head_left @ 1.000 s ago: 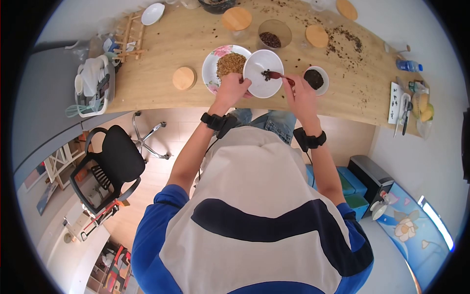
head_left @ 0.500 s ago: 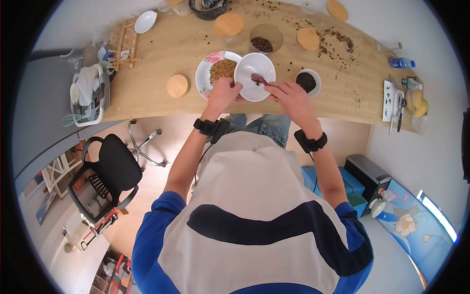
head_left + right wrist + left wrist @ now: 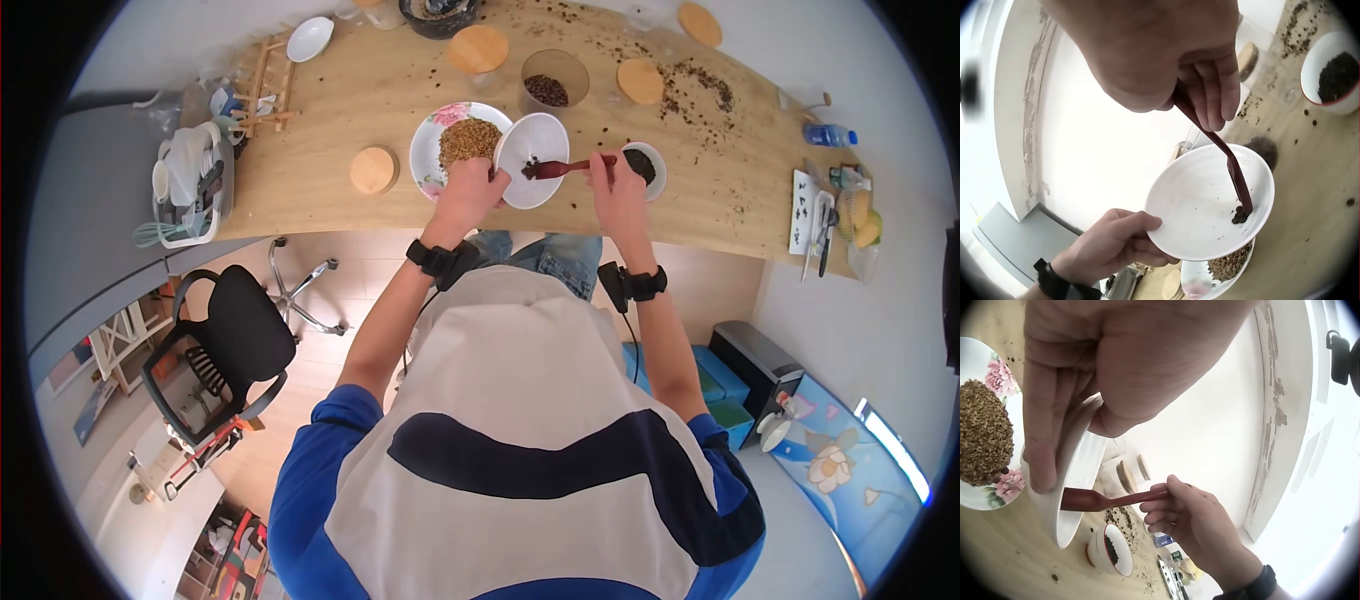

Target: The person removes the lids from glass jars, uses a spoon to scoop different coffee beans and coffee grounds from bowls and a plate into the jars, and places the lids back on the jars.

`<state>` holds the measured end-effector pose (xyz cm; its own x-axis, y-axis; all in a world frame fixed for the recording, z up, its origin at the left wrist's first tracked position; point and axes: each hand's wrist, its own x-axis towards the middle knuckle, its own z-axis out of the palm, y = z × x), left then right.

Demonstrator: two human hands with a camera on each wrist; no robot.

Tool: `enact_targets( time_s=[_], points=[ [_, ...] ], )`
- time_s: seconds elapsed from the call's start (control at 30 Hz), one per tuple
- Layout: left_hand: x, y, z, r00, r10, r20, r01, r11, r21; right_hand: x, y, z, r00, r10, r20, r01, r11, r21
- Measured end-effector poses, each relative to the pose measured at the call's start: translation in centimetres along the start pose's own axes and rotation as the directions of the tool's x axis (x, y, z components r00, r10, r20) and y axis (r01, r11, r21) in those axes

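Observation:
My left hand (image 3: 470, 193) grips the rim of a white bowl (image 3: 1194, 200), thumb inside and fingers beneath. The bowl is held tilted, partly over a floral plate (image 3: 425, 145) that bears a heap of brown grain (image 3: 984, 431). My right hand (image 3: 620, 200) pinches the handle of a dark red wooden spoon (image 3: 560, 170). The spoon's end lies inside the bowl, right at a small clump of dark bits (image 3: 1240, 215). A few loose specks cling to the bowl's inner wall. Just beyond the right hand stands a red-rimmed white cup (image 3: 1119, 550) with dark contents.
A clear container of dark beans (image 3: 547, 90) stands behind the bowl. Wooden-lidded jars (image 3: 477, 48) stand around it, and a round wooden lid (image 3: 374, 170) lies left of the plate. Dark crumbs (image 3: 705, 85) are scattered at the back right. A dish basket (image 3: 195, 185) sits at the left end.
The right hand reached in over the bowl with the spoon, then drew back to the right, the spoon's end still inside. The bowl has tilted further toward the plate.

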<state>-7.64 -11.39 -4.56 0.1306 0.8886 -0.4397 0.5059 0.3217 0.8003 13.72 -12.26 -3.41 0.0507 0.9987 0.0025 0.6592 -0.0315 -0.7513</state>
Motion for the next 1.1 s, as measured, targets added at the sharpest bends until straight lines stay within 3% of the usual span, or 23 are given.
enact_targets(
  time_s=[0.07, 0.2, 0.27, 0.3, 0.37, 0.4, 0.47, 0.67, 0.97, 1.1],
  points=[
    [-0.1, -0.2, 0.4, 0.998, 0.040, -0.038, -0.042, 0.998, -0.043, 0.0, 0.5, 1.0, 0.988, 0.156, 0.016, -0.154, 0.946, 0.286],
    [-0.2, -0.2, 0.6, 0.997, 0.058, -0.045, -0.057, 0.998, 0.038, 0.0, 1.3, 2.3, 0.968, 0.242, 0.064, -0.242, 0.842, 0.483],
    [-0.1, -0.3, 0.5, 0.996, 0.075, -0.045, -0.072, 0.996, 0.054, 0.1, 1.7, 3.0, 0.916, 0.374, 0.148, -0.365, 0.620, 0.694],
    [-0.1, -0.3, 0.4, 0.996, 0.076, -0.046, -0.074, 0.996, 0.057, 0.0, 1.9, 3.2, 0.916, 0.373, 0.147, -0.363, 0.619, 0.696],
    [-0.2, -0.2, 0.4, 0.997, 0.061, -0.052, -0.059, 0.997, 0.040, -0.2, 1.9, 3.3, 0.877, 0.426, 0.220, -0.413, 0.438, 0.798],
    [-0.3, -0.1, 0.3, 0.997, 0.062, -0.052, -0.060, 0.997, 0.042, -0.3, 2.0, 3.4, 0.878, 0.426, 0.219, -0.412, 0.437, 0.799],
    [-0.3, 0.3, 0.2, 0.997, 0.047, -0.063, -0.045, 0.999, 0.028, -0.3, 2.3, 3.5, 0.868, 0.409, 0.280, -0.409, 0.270, 0.872],
    [0.1, -0.4, 0.8, 0.996, 0.050, -0.078, -0.053, 0.998, -0.031, -0.3, 3.6, 3.7, 0.868, 0.386, 0.312, -0.388, 0.136, 0.912],
    [0.5, -0.5, 1.1, 1.000, -0.018, -0.010, 0.017, 0.995, -0.100, -0.3, 4.7, 2.9, 0.875, 0.348, 0.336, -0.388, 0.089, 0.917],
    [1.7, -3.2, 2.1, 0.998, 0.030, -0.047, -0.039, 0.979, -0.202, -0.1, 5.0, 2.4, 0.877, 0.342, 0.337, -0.382, 0.072, 0.921]
  ],
)
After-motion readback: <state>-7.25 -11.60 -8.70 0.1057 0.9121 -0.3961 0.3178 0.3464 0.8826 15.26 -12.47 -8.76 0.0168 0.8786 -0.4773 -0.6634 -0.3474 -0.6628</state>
